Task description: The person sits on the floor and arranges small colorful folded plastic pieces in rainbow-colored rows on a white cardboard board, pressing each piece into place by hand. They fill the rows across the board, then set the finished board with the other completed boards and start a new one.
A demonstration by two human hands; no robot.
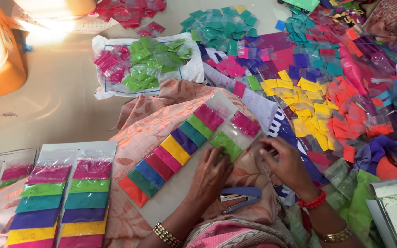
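Two packets sit on the new strip [235,133] at frame centre; left hand [212,172] presses flat on the green packet [226,144], right hand [286,160] pinches the strip's edge. Next, probably another colour below.

green packet [226,144] | pink packet [245,123] | yellow packets [305,110] | peach floral cloth [150,119]

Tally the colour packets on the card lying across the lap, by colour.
Orange packet: 1
Dark green packet: 1
Blue packet: 1
Red packet: 1
Pink packet: 1
Yellow packet: 1
Purple packet: 1
Teal packet: 1
Light green packets: 2
Magenta packets: 2
Total: 12
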